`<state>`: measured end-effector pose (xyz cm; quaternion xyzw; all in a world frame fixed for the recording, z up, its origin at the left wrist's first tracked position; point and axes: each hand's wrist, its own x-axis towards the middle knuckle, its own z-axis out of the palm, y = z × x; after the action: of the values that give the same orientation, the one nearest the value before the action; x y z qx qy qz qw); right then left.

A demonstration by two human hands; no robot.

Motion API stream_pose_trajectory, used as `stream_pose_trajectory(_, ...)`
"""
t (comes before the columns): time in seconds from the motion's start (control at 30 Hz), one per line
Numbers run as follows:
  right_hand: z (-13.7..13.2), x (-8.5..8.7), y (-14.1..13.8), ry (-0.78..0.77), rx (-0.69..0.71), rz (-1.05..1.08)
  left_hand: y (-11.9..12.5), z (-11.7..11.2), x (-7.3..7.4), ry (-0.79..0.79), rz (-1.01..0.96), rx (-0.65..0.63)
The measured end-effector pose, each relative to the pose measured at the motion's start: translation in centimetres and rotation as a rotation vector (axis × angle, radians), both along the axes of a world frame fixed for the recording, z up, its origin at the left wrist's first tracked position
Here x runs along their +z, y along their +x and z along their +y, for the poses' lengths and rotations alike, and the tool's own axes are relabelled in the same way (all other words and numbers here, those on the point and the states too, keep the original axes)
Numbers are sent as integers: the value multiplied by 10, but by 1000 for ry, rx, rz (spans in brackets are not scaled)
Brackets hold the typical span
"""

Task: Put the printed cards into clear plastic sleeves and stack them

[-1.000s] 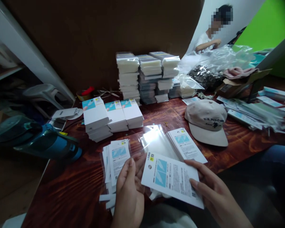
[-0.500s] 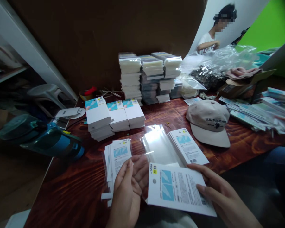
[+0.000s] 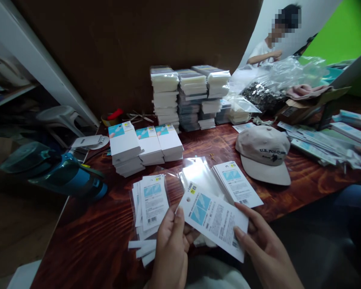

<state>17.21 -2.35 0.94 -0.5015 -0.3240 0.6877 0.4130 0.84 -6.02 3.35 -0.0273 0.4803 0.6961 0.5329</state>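
Note:
A white printed card with blue pictures, a yellow mark and a punched hole is tilted between my two hands. My right hand pinches its right end, thumb on the printed face. At the card's left edge, my left hand is closed with the thumb on top; its other fingers are partly hidden under the card. Something pale and shiny shows beneath the card, too covered to name. Left of my hands lies a pile of cards in clear sleeves. Beyond the card are clear plastic sleeves and a stack of similar cards.
Stacks of white cards stand behind, with taller packed stacks at the back. A beige cap sits right, a blue bottle left. Further right are a cardboard box, more packs and another person.
The card has tilted and moved slightly up and left towards my left hand. My left hand, more open before, has closed at the card's left edge. My right hand keeps its hold.

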Motion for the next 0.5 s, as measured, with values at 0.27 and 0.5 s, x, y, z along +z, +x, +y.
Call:
stream_pose_trajectory(0.27,0,-12,10,-11,189,11,-12,-1,2,-8,79,108)
stream_pose_trajectory(0.5,-5,-16,0,-82,213,20,-7,-4,-2,10,122,76)
